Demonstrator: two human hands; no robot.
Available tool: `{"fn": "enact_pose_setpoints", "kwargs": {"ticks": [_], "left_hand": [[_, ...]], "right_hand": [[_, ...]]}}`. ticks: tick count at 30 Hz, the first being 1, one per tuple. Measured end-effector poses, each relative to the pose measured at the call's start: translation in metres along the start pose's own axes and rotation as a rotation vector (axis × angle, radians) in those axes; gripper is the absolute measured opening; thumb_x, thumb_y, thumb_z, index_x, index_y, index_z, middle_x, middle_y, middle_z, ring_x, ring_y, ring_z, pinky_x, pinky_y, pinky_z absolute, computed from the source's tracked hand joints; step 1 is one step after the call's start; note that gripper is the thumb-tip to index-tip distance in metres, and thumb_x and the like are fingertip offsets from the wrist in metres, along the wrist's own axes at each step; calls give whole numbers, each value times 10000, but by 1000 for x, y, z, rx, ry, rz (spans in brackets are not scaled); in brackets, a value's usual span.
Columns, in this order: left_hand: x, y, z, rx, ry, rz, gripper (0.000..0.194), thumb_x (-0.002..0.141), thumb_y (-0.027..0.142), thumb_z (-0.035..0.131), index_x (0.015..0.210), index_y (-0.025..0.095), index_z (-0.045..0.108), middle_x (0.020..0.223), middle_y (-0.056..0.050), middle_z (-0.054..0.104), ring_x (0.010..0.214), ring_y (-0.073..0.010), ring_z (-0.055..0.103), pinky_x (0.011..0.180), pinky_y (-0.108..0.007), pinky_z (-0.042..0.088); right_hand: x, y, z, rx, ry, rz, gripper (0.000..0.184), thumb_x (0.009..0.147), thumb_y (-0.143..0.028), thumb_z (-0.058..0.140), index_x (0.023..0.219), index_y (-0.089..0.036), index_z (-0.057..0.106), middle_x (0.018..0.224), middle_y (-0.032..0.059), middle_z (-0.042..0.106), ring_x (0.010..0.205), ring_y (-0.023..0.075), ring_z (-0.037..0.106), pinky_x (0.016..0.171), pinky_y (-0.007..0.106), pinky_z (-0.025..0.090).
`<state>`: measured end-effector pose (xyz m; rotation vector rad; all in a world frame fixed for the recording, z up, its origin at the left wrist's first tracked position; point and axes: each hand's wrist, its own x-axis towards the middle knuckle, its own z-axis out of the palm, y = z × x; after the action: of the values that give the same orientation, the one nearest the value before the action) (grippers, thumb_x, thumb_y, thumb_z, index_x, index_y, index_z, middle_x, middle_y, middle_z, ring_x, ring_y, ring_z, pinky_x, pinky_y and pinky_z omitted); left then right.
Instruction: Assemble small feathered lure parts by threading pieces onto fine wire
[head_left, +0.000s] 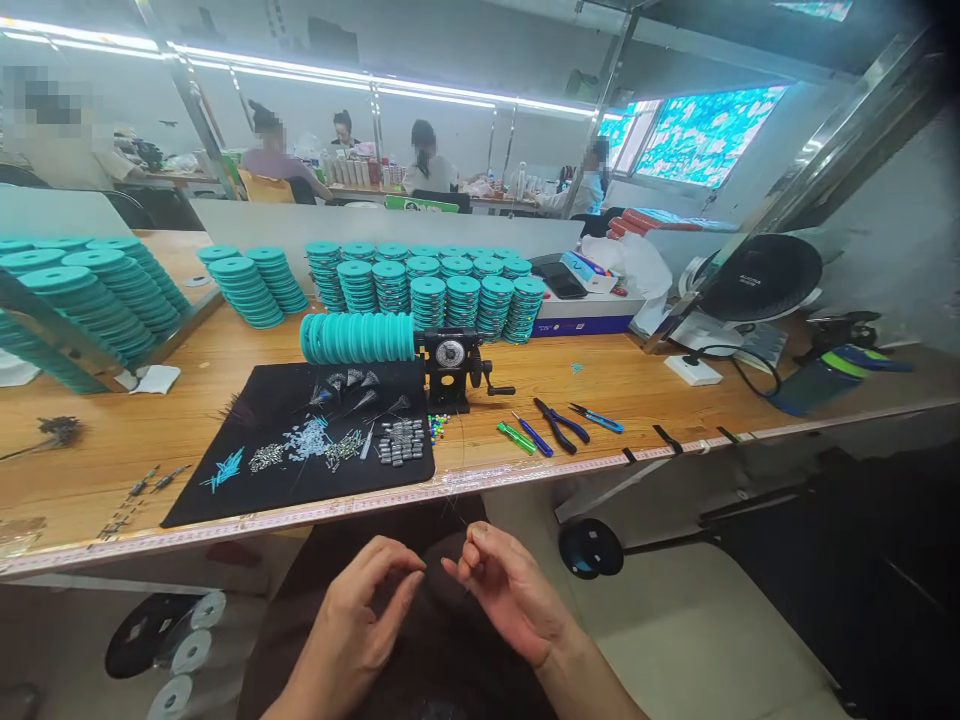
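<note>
Both hands are in front of the table's edge, above my lap. My left hand [373, 600] has its thumb and forefinger pinched; what lies between the tips is too small to make out. Close by on the right, my right hand [511, 585] is closed, fingertips pinched on what looks like a thin dark line [459, 516]. Beyond them on the table stands a hand-crank winder [448, 365] with a round dial, carrying a row of turquoise spools [356, 338]. A black mat [262, 400] holds blue tubes [223, 470], small metal parts [266, 458], clear pieces [307, 438] and grey weights [402, 442].
Stacks of turquoise spools [427, 290] line the back. Right of the winder lie a green tube [516, 438], a blue-handled tool [532, 434], pliers [559, 425] and a blue cutter [598, 418]. A fan [757, 278] and bottle [817, 380] stand at right. Several people sit behind.
</note>
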<state>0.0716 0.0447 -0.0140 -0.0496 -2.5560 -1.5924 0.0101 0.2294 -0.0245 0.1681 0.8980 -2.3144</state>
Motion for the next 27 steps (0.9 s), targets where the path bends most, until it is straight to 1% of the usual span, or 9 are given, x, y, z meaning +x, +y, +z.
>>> {"fn": "enact_pose_setpoints", "kwargs": {"ticks": [3,9,14,17,19,21,24,26,27], "left_hand": [[-3,7,8,-47,-53,-30,92,894,243,603,859,249,688,828,-39,677,764,-195,630,695,-248,449],[-9,13,25,30,-183,-23,120,907,291,587,857,251,689,814,-37,670,705,-186,611,642,-243,424],[-14,18,38,-24,-175,42,119,889,224,591,817,248,682,835,-54,656,727,-198,602,662,-250,427],[-17,15,41,-49,-174,49,134,876,203,594,803,251,696,814,-62,650,722,-210,592,661,-258,418],[-19,8,42,-36,-159,40,128,869,206,603,804,250,703,781,-62,642,699,-210,585,653,-262,411],[-20,1,40,-6,-153,45,128,865,203,601,803,243,705,753,-60,635,668,-203,577,634,-262,404],[-20,-4,30,44,-157,58,141,863,179,579,808,230,698,768,-62,648,670,-194,589,632,-256,413],[-18,-1,19,50,-84,29,123,873,201,569,864,224,689,798,-64,663,691,-193,605,635,-253,425],[-17,2,13,36,-39,7,115,872,224,580,921,221,684,812,-65,672,705,-195,613,634,-251,431]], "right_hand": [[-5,-1,5,-91,-35,-47,198,858,-265,716,724,-142,640,683,-10,620,678,118,579,930,350,435],[-19,-4,12,-6,28,45,172,777,-260,790,880,-170,684,1014,57,689,1017,211,603,825,340,483],[-28,0,15,-18,-2,-8,206,763,-275,809,880,-141,706,999,77,700,985,192,621,883,299,437],[-33,1,19,-162,18,-103,206,795,-315,783,868,-145,693,993,75,686,991,199,602,908,316,422],[-35,2,22,-321,49,-205,218,838,-360,739,846,-154,667,943,65,678,956,194,589,899,312,415],[-36,4,24,-400,42,-254,264,863,-412,700,808,-170,612,789,27,643,806,165,567,804,285,426],[-32,14,19,-418,-3,-196,376,827,-524,700,776,-193,528,560,-69,435,531,104,372,564,230,347],[-26,21,12,-498,-27,-147,459,778,-611,702,769,-195,509,540,-93,332,494,90,255,495,222,253],[-23,24,9,-552,-42,-125,491,758,-644,699,764,-193,506,556,-89,327,505,91,246,495,223,233]]}}
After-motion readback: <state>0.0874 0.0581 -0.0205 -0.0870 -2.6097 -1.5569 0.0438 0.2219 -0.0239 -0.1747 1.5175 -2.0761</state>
